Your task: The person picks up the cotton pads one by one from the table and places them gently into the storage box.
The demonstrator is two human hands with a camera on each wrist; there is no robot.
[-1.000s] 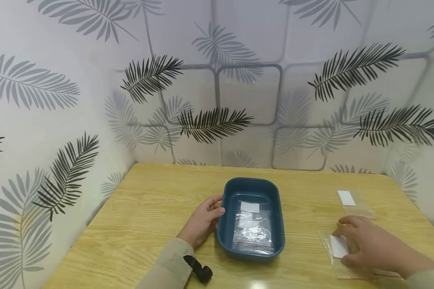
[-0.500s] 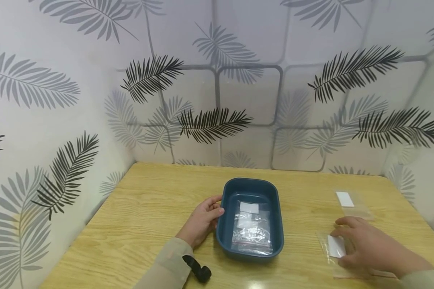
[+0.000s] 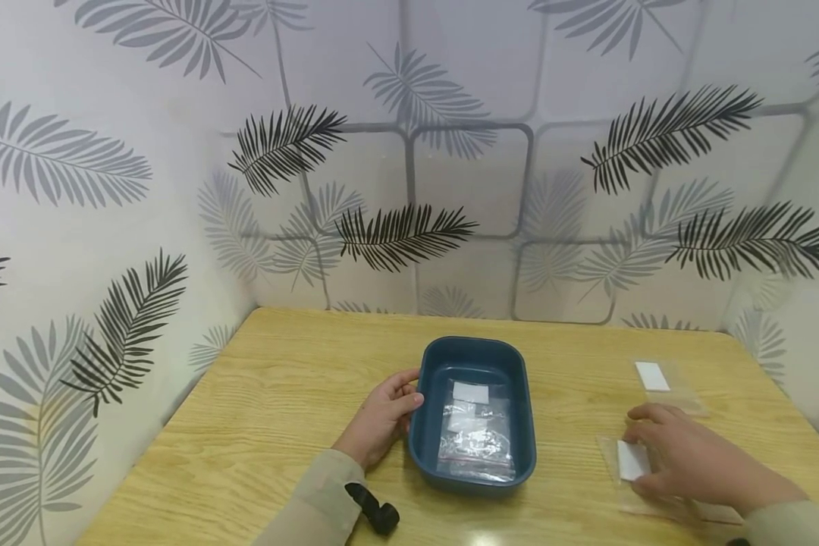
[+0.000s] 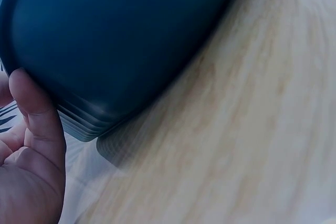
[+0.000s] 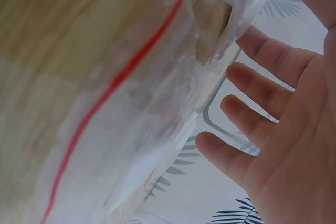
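A dark blue rectangular bin stands on the table. Inside lie clear zip bags with white labels, overlapping. My left hand grips the bin's left side, thumb at the rim; in the left wrist view the thumb presses the outer wall. To the right, my right hand pinches a clear zip bag with a white label, thumb and forefinger on either side of the label. The right wrist view shows this bag's red seal line close up, the other fingers loosely spread.
Another clear zip bag with a white label lies flat behind my right hand. The wooden table meets a leaf-patterned wall along its back edge. A black strap hangs at my left sleeve.
My right hand and the zip bag under its fingers have shifted slightly left and up in the head view. The left hand and the bin hold nearly the same place.
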